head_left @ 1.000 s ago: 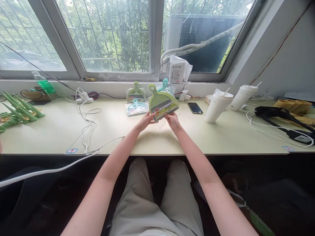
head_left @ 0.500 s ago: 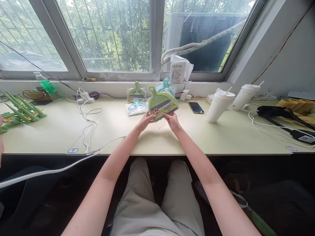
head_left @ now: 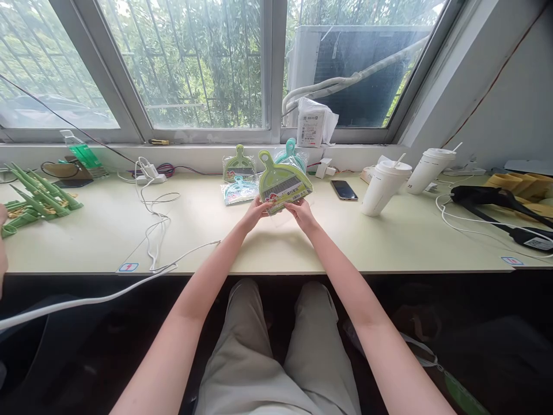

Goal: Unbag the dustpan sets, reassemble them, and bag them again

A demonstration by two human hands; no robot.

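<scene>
A green dustpan and brush set in clear wrapping is held up above the table between my two hands. My left hand grips its lower left corner, and my right hand pinches its lower right edge. The handle with a hole points up and to the left. Behind it stands another green set, with a wrapped light blue set lying in front of that one. A teal set is partly hidden behind the one I hold.
Right of my hands lie a phone and two white cups with straws. White cables trail over the table on the left. Green pointed pieces lie at far left, by another person's hand.
Both hands still hold the green set, which has shifted very slightly left and tilted a little. Nothing else has visibly moved on the table.
</scene>
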